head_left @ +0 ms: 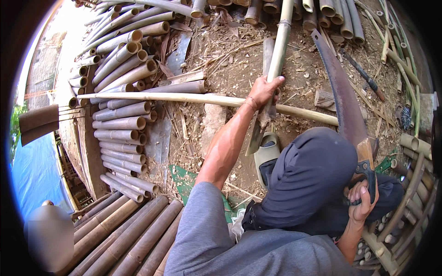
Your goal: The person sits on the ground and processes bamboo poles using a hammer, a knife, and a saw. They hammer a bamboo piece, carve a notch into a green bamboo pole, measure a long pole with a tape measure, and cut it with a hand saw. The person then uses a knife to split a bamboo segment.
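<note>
My left hand [264,93] is closed round a long pale green bamboo pole [282,41] that runs away from me toward the top of the view. Beneath it, a thinner, yellowish bamboo pole [184,97] lies crosswise. My right hand [361,201] grips the dark handle of a handsaw [343,94], held beside my bent knee. Its broad, curved, rust-brown blade points up and away, apart from the held pole. Under my left hand, the lower end of the pole and the pieces around it partly overlap, so what supports it is unclear.
Cut bamboo tubes [122,123] are stacked at the left, with more bamboo [347,20] at the far side and thick lengths [110,230] near left. A dark-bladed tool [363,73] lies on the chip-strewn ground at right. A sandal [267,156] shows by my knee.
</note>
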The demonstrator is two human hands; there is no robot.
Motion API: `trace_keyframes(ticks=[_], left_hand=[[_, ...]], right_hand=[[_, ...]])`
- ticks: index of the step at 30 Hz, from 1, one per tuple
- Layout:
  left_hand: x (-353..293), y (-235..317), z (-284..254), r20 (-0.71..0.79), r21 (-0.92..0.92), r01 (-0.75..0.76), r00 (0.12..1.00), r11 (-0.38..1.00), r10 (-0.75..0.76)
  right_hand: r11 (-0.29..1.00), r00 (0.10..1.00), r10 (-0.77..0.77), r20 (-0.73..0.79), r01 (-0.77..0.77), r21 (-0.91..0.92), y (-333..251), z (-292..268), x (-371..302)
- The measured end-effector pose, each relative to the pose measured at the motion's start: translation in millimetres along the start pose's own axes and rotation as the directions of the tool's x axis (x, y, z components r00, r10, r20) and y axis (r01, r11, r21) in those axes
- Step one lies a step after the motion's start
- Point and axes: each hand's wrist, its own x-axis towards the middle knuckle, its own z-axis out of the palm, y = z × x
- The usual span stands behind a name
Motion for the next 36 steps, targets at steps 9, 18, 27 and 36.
trace_keyframes(ticks=[9,18,27,36], left_hand=[[1,3,6,-0.016,0.094,-0.044,0.999,0.995,0.046],[-10,3,29,-0.218,0.536,0.008,0.967,0.844,0.13],[-86,3,22,-0.292,0.476,0.149,0.956,0.867,-0.004],[-87,4,20,-0.339,0.36,0.276,0.929,0.891,-0.15]], right_hand=[[0.998,0.998,-0.06,-0.02,0.06,0.01,4,5,-9],[0.992,0.995,-0.095,0.009,0.095,-0.083,-12,21,2],[0.827,0.924,-0.035,0.38,0.24,-0.508,-6,9,92],[0.73,0.732,-0.041,0.68,0.487,-0.479,-18,-4,158]])
